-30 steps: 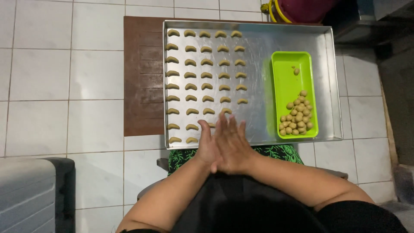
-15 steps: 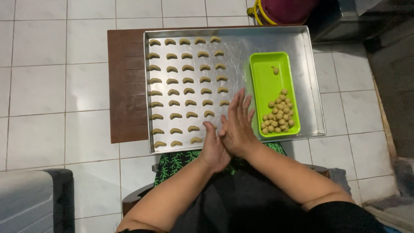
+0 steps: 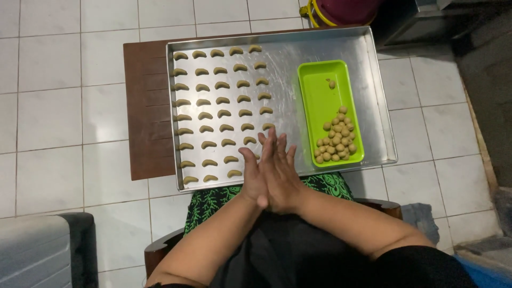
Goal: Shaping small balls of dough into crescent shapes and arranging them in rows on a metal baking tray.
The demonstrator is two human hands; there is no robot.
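Both hands have slid slightly: the left hand (image 3: 255,178) and right hand (image 3: 282,173) press flat together, palm to palm, fingers straight, over the near edge of the metal baking tray (image 3: 298,50). Whatever lies between them is hidden. Crescent dough pieces (image 3: 221,113) fill rows left; dough balls (image 3: 337,136) sit in the green tray (image 3: 320,88).

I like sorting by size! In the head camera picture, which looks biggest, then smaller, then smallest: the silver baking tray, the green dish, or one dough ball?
1. Silver baking tray: by far the biggest.
2. Green dish: it sits inside the tray.
3. Dough ball: tiny, lying alone in the dish.
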